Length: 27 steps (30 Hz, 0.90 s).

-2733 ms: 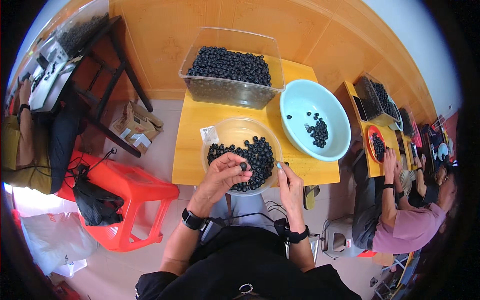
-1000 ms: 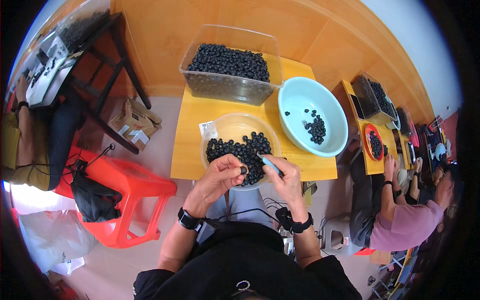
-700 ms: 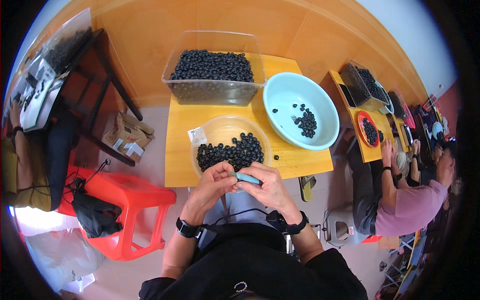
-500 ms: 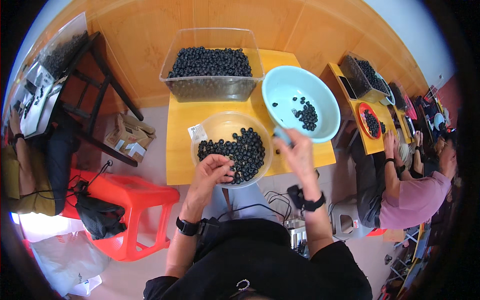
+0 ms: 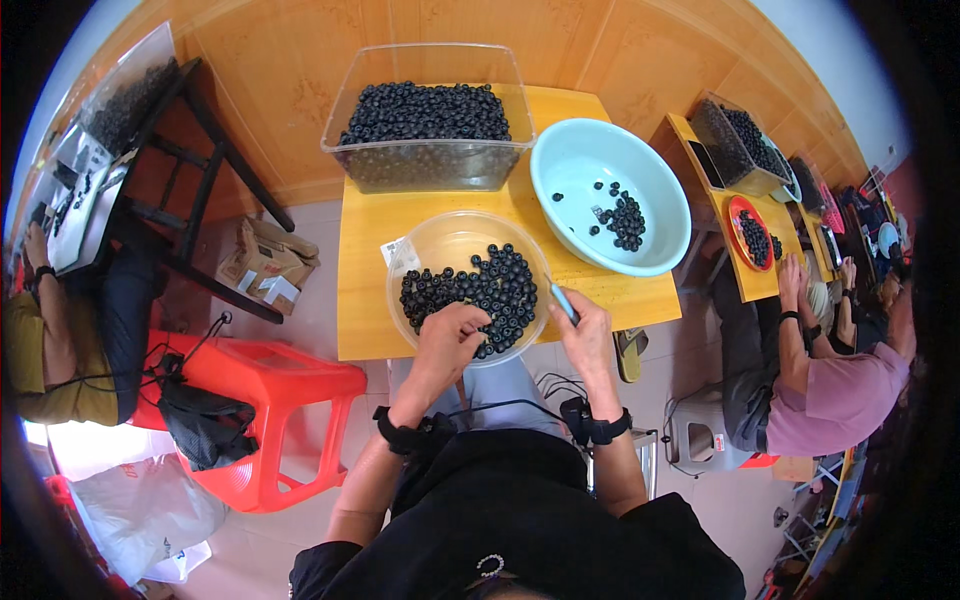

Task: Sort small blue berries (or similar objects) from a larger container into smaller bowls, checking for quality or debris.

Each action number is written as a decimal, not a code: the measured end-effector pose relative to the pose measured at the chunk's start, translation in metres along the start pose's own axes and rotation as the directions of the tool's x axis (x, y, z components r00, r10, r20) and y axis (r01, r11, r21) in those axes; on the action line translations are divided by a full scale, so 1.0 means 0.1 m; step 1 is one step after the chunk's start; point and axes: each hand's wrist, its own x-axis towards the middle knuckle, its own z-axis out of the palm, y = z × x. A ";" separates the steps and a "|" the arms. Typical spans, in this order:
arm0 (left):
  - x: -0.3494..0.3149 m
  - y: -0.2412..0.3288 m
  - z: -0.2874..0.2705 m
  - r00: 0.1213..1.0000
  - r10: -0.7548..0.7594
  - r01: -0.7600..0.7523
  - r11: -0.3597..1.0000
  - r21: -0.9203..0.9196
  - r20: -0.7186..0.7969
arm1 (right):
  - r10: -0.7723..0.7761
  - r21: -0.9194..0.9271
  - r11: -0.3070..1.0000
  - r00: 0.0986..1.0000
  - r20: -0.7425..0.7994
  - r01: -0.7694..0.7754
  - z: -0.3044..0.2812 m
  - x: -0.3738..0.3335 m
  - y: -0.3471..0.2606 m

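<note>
A shallow translucent bowl (image 5: 440, 228) stands at the table's near edge, holding many small round black pieces (image 5: 505, 285), some showing a hole. My left hand (image 5: 447, 345) is over the bowl's near side, thumb and fingers pinched together just above the pieces; what they grip is too small to make out. Beside the bowl's right rim, my right hand (image 5: 590, 338) grips a slim tool with a light-blue handle (image 5: 564, 303), pointing up and left toward the bowl. A light-blue basin (image 5: 668, 200), to the far right of the bowl, has a small heap of black pieces on its bottom.
Behind the bowl, a clear bin (image 5: 430, 165) full of black pieces sits on the yellow table (image 5: 365, 300). A red stool (image 5: 300, 400), black bag (image 5: 205, 425) and cardboard box (image 5: 268, 265) are at left. At right, other people work at another table with a red plate (image 5: 738, 225).
My right hand has moved left and down from the basin's near rim to beside the bowl, still gripping the tool. My left hand has shifted right, lower over the pieces. The view tilts slightly.
</note>
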 end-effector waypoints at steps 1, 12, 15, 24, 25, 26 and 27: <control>0.02 0.02 0.04 0.998 0.059 -0.063 0.992 0.108 0.038 | 0.005 0.017 1.000 1.000 0.006 -0.005 0.01 -0.03 -0.01; 0.08 -0.04 0.16 0.966 0.245 -0.260 0.890 0.375 0.087 | 0.009 0.006 1.000 0.998 0.066 -0.010 -0.02 -0.09 -0.01; 0.10 -0.01 0.06 0.992 0.110 -0.110 0.994 -0.004 0.061 | 0.001 0.047 0.999 0.996 0.090 -0.005 -0.04 -0.11 -0.06; -0.07 0.22 -0.21 0.970 -0.115 0.243 0.467 -0.850 0.214 | -0.227 0.293 0.940 0.961 0.158 0.175 -0.11 -0.22 -0.45; -0.07 0.21 -0.21 0.968 -0.094 0.250 0.418 -0.873 0.232 | -0.305 0.286 0.923 0.942 0.142 0.256 -0.11 -0.24 -0.51; -0.08 0.20 -0.21 0.966 -0.072 0.259 0.369 -0.893 0.250 | -0.308 0.286 0.923 0.940 0.145 0.259 -0.12 -0.25 -0.57; -0.08 0.17 -0.21 0.967 -0.071 0.254 0.368 -0.894 0.246 | -0.346 0.230 0.925 0.919 0.189 0.302 -0.13 -0.26 -0.63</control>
